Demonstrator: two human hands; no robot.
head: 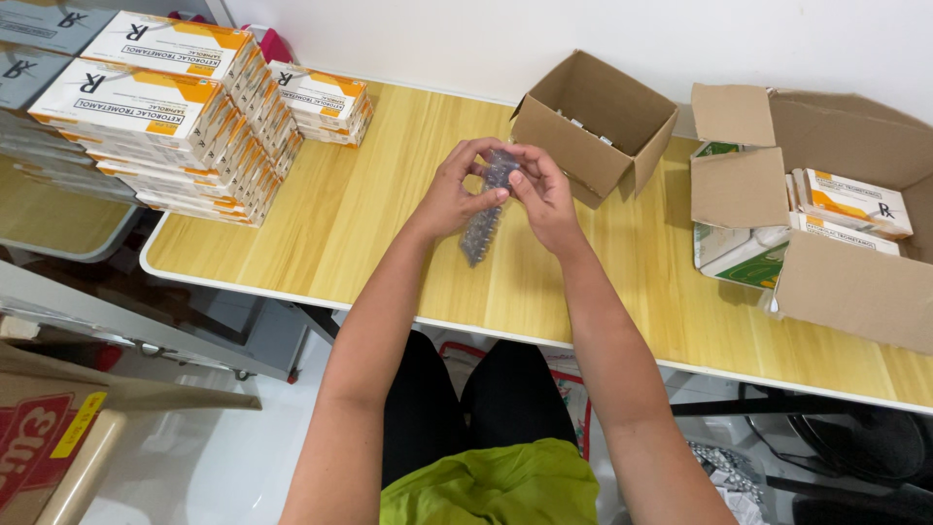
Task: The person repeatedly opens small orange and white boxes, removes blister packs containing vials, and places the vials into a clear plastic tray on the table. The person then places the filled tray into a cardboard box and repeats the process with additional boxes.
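Both of my hands are raised above the yellow wooden table [369, 224] and hold one clear plastic strip of small dark vials [483, 226]. My left hand [455, 190] grips the strip's upper part from the left. My right hand [542, 194] pinches its top end from the right. The strip hangs down between the hands, tilted slightly to the left, above the table's middle.
Stacks of white-and-orange flat cartons [155, 107] fill the table's left end, with a smaller stack [323, 102] behind. A small open cardboard box [593, 122] stands just beyond my hands. A large open cardboard box [836, 224] with cartons lies at the right.
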